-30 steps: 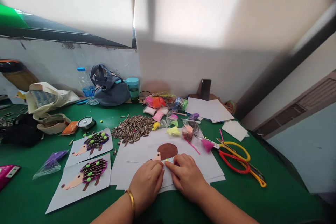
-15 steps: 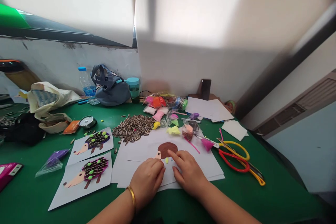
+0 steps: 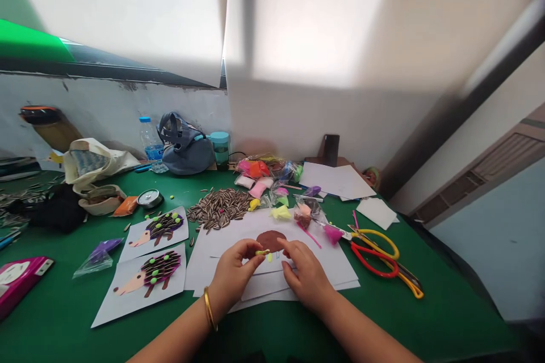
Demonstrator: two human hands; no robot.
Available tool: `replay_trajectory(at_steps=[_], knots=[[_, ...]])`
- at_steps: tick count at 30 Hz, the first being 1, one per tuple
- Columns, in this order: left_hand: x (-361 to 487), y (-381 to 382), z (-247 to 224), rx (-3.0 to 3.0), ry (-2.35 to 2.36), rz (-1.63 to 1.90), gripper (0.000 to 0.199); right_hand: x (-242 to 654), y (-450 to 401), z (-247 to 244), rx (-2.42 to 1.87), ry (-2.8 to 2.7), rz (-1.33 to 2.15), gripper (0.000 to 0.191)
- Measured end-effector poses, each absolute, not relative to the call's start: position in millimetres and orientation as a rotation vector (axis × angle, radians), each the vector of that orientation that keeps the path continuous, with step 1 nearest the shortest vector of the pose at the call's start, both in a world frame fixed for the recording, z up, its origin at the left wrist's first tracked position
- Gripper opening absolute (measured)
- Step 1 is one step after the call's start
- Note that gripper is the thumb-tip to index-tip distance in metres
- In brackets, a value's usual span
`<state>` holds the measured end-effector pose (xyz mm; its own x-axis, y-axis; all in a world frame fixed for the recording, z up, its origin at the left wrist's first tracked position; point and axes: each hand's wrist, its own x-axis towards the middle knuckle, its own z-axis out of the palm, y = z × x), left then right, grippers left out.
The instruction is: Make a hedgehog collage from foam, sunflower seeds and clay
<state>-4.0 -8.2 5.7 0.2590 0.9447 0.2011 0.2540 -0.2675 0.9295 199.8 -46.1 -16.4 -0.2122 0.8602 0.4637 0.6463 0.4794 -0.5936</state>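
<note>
My left hand (image 3: 237, 269), with a gold bangle on the wrist, pinches a small yellow-green piece of clay (image 3: 263, 252) between thumb and fingers. Just right of it, my right hand (image 3: 307, 272) has its thumb and index finger apart, with nothing visible between them. Its index fingertip is close to the brown clay hedgehog body (image 3: 271, 240) on the white paper (image 3: 340, 272). Another yellow-green clay piece (image 3: 269, 258) lies on the paper between the hands. The hedgehog's face is hidden behind my left fingers.
Two finished-looking hedgehog pictures (image 3: 140, 289) lie to the left, near a heap of sunflower seeds (image 3: 221, 210). Scissors with red and yellow handles (image 3: 383, 252) rest at the right. Bagged clay (image 3: 258, 169), a blue bag (image 3: 187, 153) and a phone (image 3: 331, 150) stand toward the wall.
My left hand has lifted slightly and now shows yellow-green clay in its pinch. My right index finger has moved off the brown body's middle. The view has shifted a little.
</note>
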Motion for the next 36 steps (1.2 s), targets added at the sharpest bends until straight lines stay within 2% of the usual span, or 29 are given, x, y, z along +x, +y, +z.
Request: replay_trajectory(at_steps=[5, 9, 12, 21, 25, 29, 34, 36], knots=[[6, -13, 23, 1.512, 1.010, 0.918, 0.031, 193, -45, 3, -1.120, -1.826, 0.467, 0.028], [9, -15, 18, 1.554, 1.019, 0.924, 0.041, 186, -42, 10, -0.998, -1.765, 0.553, 0.025], [8, -16, 9, 1.601, 1.050, 0.916, 0.043, 182, -40, 9, -0.953, -1.739, 0.597, 0.016], [7, -22, 0, 1.762, 1.045, 0.896, 0.044, 182, -39, -3, -0.928, -1.690, 0.710, 0.017], [6, -21, -2, 1.798, 1.052, 0.877, 0.044, 183, -42, -5, -0.947, -1.746, 0.656, 0.019], [5, -23, 0, 1.822, 1.047, 0.845, 0.045, 182, -43, -5, -0.995, -1.756, 0.580, 0.012], [6, -24, 1, 1.840, 1.093, 0.836, 0.037, 182, -43, -4, -1.023, -1.747, 0.589, 0.009], [5, -24, 1, 1.851, 1.105, 0.847, 0.034, 184, -43, -4, -0.995, -1.759, 0.628, 0.015]])
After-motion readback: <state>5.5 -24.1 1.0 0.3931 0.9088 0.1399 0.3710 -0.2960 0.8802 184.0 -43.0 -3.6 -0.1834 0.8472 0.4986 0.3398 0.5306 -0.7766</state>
